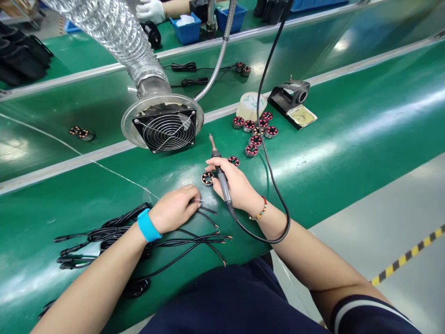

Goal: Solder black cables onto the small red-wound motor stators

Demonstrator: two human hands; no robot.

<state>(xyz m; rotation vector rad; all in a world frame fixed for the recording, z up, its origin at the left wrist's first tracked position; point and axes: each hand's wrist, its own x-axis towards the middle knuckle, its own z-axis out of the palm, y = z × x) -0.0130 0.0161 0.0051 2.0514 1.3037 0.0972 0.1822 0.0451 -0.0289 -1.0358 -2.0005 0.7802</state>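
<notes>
My right hand (233,183) is closed around the grey handle of a soldering iron (223,182), whose tip points up and away from me. Between the fingertips of my left hand (177,206) is a thin silvery solder wire (127,178) that trails off to the left; its short end pokes out toward the right. A small round motor stator (207,178) with copper windings lies on the green bench between both hands. Another stator (233,161) with red parts sits just past my right fingers. Black cables (194,240) with bare copper ends lie beside and below my left hand.
A fume extractor fan (169,131) on a foil duct hangs ahead. Several red stators (255,140) are grouped at right, near a tape roll (251,105) and an iron stand (295,99) with a sponge. The iron's cord loops over my right forearm. Across the bench shows a gloved hand (150,11).
</notes>
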